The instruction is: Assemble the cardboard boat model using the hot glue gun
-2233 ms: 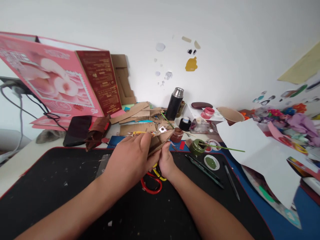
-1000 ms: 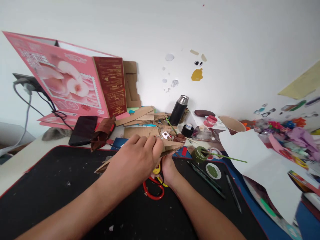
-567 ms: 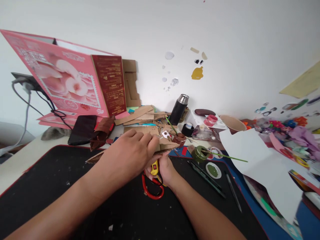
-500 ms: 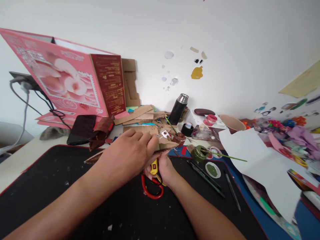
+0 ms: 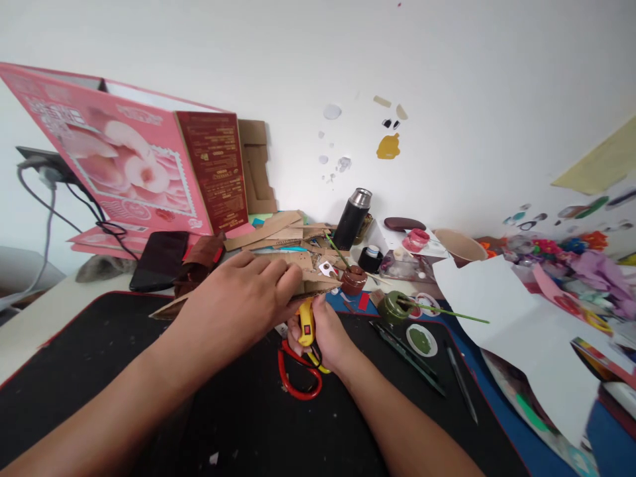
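My left hand (image 5: 248,291) is closed over a folded piece of brown cardboard (image 5: 318,286), its back to me and the fingers hiding most of the piece. One pointed end of the cardboard sticks out to the left of the wrist, another to the right of the knuckles. Below that right end, my right hand (image 5: 325,328) grips a yellow utility knife (image 5: 307,324) with a small red mark on its body. Its blade is out of sight. Scissors with red handles (image 5: 299,396) lie under it on the black mat (image 5: 258,437), beside a yellow loop (image 5: 318,363).
Cardboard scraps (image 5: 278,232), a black thermos (image 5: 352,222), a brown paint jar (image 5: 353,281) and a green paint jar (image 5: 395,306) with brushes stand behind. Pens (image 5: 410,358) and a lid of green paint (image 5: 421,340) lie right. A pink box (image 5: 144,165) rises left.
The left hand and cardboard have shifted slightly left. More of the yellow knife shows now, tilted upright near the cardboard edge. The view has moved slightly.
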`<state>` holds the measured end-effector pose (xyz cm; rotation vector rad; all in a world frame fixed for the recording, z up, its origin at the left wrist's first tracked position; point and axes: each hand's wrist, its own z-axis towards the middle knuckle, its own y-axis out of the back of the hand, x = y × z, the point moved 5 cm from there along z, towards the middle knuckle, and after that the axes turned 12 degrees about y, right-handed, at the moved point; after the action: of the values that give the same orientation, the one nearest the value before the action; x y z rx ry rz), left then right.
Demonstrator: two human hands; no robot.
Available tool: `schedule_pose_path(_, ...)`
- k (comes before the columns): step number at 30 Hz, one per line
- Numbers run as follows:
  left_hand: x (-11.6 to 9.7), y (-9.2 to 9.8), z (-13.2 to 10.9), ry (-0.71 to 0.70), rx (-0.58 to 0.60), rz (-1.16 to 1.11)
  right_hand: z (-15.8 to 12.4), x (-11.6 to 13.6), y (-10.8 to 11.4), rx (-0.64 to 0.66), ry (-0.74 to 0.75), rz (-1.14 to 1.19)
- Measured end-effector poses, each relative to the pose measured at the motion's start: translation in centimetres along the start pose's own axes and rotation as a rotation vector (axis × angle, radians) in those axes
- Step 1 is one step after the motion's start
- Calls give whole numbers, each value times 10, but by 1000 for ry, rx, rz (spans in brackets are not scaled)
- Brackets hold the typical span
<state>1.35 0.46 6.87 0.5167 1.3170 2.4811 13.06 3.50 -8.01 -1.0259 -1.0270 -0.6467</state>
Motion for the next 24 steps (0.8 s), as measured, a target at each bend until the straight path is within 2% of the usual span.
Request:
schedule_pose_path(3,4,1,0,34,17,-6,0,6,-5,9,-6,8)
schedule_pose_path(7,6,2,1,12,27,73,-1,11,-8,3,-21,-6)
schedule_pose_path(14,14,-8,2,26,53,45,2,18,-1,-64,-6,-27)
schedule_pose_path(20,18,-9,2,69,69,49,3,20,-2,-84,-22,18)
schedule_pose_path(24,22,-11,3,96,49,28,5,22,2,-152,-17,40)
